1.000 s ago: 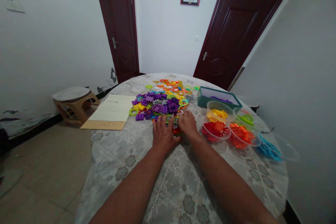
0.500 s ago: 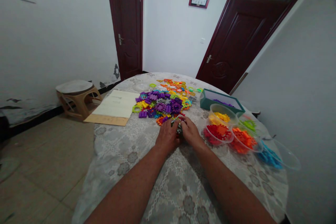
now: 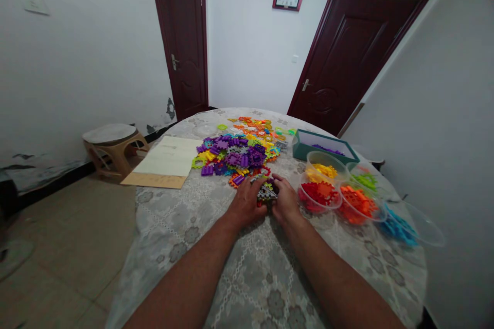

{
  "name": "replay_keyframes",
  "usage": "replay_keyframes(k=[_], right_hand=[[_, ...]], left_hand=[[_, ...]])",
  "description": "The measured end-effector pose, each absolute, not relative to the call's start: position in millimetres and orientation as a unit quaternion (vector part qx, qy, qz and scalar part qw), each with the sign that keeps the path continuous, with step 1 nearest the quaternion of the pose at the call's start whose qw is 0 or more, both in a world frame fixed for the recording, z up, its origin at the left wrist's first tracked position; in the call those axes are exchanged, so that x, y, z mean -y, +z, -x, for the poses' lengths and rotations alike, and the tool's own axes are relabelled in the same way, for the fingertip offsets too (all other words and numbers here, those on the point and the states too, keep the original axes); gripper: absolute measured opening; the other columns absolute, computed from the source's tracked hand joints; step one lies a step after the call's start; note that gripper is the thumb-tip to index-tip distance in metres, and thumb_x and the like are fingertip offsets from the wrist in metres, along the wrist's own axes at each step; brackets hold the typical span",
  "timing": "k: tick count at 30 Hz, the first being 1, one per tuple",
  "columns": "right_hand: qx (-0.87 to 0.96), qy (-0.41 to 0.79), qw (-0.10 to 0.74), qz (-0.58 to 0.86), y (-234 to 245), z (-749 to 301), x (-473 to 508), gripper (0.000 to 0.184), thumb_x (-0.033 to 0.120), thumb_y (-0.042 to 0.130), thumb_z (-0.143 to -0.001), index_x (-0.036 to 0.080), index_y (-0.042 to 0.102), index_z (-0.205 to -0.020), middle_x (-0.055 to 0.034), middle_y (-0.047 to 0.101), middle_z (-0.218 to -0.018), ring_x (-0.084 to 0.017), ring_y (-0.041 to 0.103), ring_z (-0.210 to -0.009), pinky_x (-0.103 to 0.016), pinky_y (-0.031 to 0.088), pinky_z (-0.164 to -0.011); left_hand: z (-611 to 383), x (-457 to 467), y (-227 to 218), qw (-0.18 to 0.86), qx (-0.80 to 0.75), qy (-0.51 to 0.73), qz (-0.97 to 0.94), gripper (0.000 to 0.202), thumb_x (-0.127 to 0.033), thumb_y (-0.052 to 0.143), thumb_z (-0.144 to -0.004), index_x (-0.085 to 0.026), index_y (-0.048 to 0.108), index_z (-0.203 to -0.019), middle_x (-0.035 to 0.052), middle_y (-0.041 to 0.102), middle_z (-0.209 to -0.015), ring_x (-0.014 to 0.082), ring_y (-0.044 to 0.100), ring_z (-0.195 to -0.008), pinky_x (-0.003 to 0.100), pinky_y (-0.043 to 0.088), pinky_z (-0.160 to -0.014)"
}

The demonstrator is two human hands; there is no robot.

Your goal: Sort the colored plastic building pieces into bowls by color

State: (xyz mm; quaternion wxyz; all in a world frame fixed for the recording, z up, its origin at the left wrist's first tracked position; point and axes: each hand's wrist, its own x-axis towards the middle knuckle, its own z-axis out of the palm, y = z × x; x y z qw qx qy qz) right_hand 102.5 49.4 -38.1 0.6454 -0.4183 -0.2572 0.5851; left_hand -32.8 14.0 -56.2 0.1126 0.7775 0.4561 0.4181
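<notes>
Between my two hands is a small cluster of toothed plastic building pieces, mostly grey with bits of other colours. My left hand is closed around its left side, and my right hand grips it from the right. Fingers hide much of the cluster. Just beyond lies a heaped pile of loose plastic pieces in purple, yellow, green and grey. An orange piece and a red one lie at the pile's near edge, close to my left fingers.
To the right stand clear tubs of red pieces, orange pieces, yellow pieces, green pieces and blue pieces. Behind them is a green box with purple pieces. A paper folder lies left; a stool stands beyond.
My hands have parted slightly and the right one has shifted right, so more of the grey cluster shows. The view has tilted a little.
</notes>
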Motion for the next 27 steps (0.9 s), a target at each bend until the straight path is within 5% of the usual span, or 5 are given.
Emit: replay_keyframes(k=[6, 13, 17, 22, 27], right_hand=[[0.188, 0.631, 0.648, 0.384, -34.7, -97.9, -48.4, 0.017, 0.02, 0.068, -0.074, 0.022, 0.071, -0.091, 0.0015, 0.076, -0.079, -0.018, 0.072, -0.076, -0.03, 0.061, -0.077], [0.199, 0.637, 0.644, 0.373, -30.9, -99.8, -44.5, 0.015, 0.017, 0.067, -0.075, 0.021, 0.073, -0.088, 0.0001, 0.077, -0.08, -0.017, 0.072, -0.076, -0.029, 0.06, -0.076], [0.217, 0.631, 0.646, 0.369, -29.1, -98.5, -42.3, 0.015, 0.018, 0.068, -0.076, 0.021, 0.075, -0.089, 0.0008, 0.078, -0.082, -0.015, 0.072, -0.078, -0.025, 0.058, -0.075], [0.24, 0.624, 0.654, 0.353, -32.8, -96.0, -43.3, 0.015, 0.025, 0.07, -0.081, 0.019, 0.076, -0.093, -0.0016, 0.079, -0.091, -0.016, 0.073, -0.085, -0.025, 0.059, -0.078], [0.243, 0.638, 0.639, 0.355, -40.4, -99.5, -47.5, 0.018, 0.023, 0.067, -0.079, 0.02, 0.074, -0.096, -0.0032, 0.079, -0.091, -0.018, 0.074, -0.082, -0.029, 0.062, -0.074]], left_hand=[[31.6, -14.9, -59.0, 0.134, -0.441, 0.455, -0.762, 0.079, -0.024, 0.076, -0.082, -0.024, 0.043, -0.155, 0.0173, 0.055, -0.146, 0.0352, 0.052, -0.137, 0.055, 0.044, -0.116], [29.7, -13.9, -59.1, 0.149, -0.447, 0.429, -0.771, 0.092, -0.016, 0.08, -0.075, -0.026, 0.042, -0.157, 0.0169, 0.056, -0.143, 0.035, 0.056, -0.131, 0.055, 0.048, -0.111], [33.2, -16.1, -59.1, 0.154, -0.446, 0.45, -0.758, 0.087, 0.0, 0.067, -0.072, -0.026, 0.048, -0.153, 0.0144, 0.061, -0.141, 0.0316, 0.058, -0.128, 0.051, 0.048, -0.111], [38.1, -17.8, -44.1, 0.209, -0.427, 0.519, -0.711, 0.068, -0.002, 0.065, -0.073, -0.025, 0.062, -0.137, 0.0089, 0.069, -0.134, 0.0287, 0.063, -0.125, 0.048, 0.046, -0.113], [41.0, -19.1, -29.6, 0.36, -0.436, 0.59, -0.576, 0.057, -0.008, 0.069, -0.071, -0.025, 0.068, -0.125, 0.0029, 0.076, -0.106, 0.0206, 0.07, -0.092, 0.035, 0.055, -0.089]])
